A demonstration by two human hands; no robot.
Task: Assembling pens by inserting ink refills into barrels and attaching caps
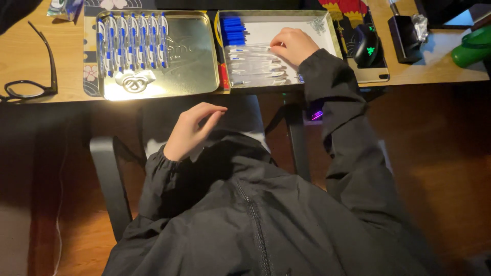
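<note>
Upper body: one black jacket of thin, slightly glossy fabric, creased throughout. Closure: a dark zipper down the chest centre. Sleeves: long, full-length, ending in gathered elastic cuffs at both wrists. Left hand and right hand: bare, with no gloves, rings or watch visible.

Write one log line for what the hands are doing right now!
right hand: reaching into right tin, on clear pen barrels | left hand: empty, over lap | left tin: row of blue-and-white pens

Right hand fingers hide grasp (clear pen barrels blurred); green object cut off.
</note>
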